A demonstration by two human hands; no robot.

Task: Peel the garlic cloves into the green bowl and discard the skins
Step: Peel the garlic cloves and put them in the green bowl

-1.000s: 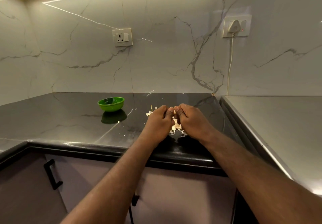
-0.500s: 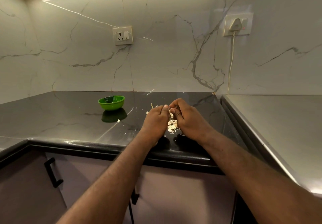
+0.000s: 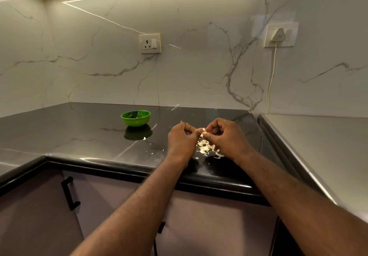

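Head view: left hand (image 3: 182,140) and right hand (image 3: 225,136), fingers curled, both pinching one garlic clove (image 3: 203,130) above the front edge of the worktop (image 3: 79,132). Loose skins (image 3: 207,149) heaped beneath the hands. Green bowl (image 3: 135,118) well apart, toward the back left.

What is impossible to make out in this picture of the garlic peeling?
Head view:
- garlic clove: almost covered by fingers of left hand and right hand; peeled or not, unclear.
- green bowl: contents too small, partly behind its rim.
- skins: pile partly under the right hand.
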